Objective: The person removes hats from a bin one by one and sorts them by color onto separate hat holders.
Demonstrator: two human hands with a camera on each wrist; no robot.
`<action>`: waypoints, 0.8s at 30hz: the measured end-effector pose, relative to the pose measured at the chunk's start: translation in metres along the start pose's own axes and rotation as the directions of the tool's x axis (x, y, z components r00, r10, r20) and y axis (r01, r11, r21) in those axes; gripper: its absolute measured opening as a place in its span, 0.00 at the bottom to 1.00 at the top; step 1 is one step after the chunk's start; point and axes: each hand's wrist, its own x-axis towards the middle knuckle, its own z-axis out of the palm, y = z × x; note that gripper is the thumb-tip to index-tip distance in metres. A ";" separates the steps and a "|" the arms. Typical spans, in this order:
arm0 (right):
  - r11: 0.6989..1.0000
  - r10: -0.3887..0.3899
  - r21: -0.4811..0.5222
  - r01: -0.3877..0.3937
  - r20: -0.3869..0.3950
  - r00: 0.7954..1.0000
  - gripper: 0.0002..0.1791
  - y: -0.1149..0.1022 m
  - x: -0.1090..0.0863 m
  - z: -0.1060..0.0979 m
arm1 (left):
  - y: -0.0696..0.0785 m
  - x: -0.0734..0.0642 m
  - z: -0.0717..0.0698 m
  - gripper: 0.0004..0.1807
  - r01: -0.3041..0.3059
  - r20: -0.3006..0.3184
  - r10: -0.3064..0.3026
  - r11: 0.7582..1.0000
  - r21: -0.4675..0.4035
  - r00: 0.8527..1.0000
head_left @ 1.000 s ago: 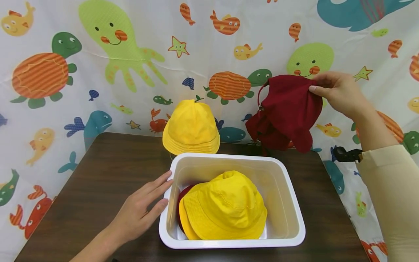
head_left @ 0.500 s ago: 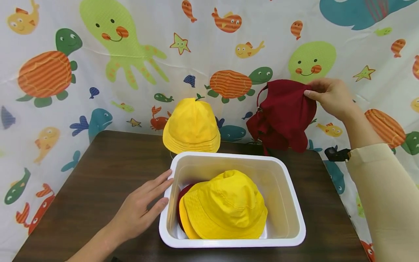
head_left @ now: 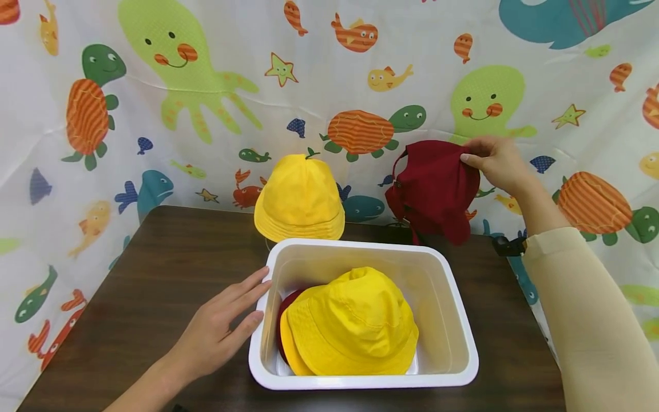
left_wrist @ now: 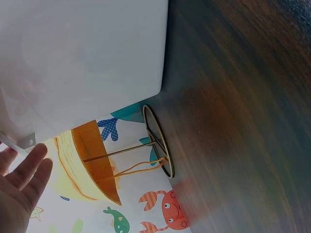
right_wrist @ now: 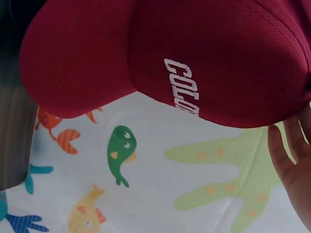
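At the back right, my right hand pinches a dark red baseball cap by the top of its crown. Its brim hangs down and a strap with a small buckle shows on the left. White raised letters mark the cap's front in the right wrist view. The fingers of my left hand lie nearly straight against the left rim of a white plastic bin. Inside the bin are yellow bucket hats, overlapping, with part of a dark red item under them.
Behind the bin, a yellow hat with a small green sprout sits on a wire stand. The brown wooden table meets a curtain printed with sea animals. A dark wire piece shows below the red cap.
My right hand has come down and to the left with the red cap, now lower at the back of the table. The left hand stays at the bin's rim.
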 end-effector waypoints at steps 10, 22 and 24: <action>1.000 0.007 0.028 -0.007 0.019 1.000 0.17 0.010 0.000 0.016 | 0.002 0.000 0.000 0.35 0.005 -0.002 -0.005 1.000 0.004 1.000; 0.998 0.042 0.043 -0.043 0.038 0.998 0.19 0.008 0.000 0.027 | -0.003 0.003 0.000 0.35 -0.002 0.001 0.002 1.000 -0.018 1.000; 0.998 0.042 0.049 -0.044 0.034 0.999 0.19 0.009 0.001 0.029 | -0.004 0.004 0.000 0.35 -0.002 0.003 0.002 1.000 -0.019 1.000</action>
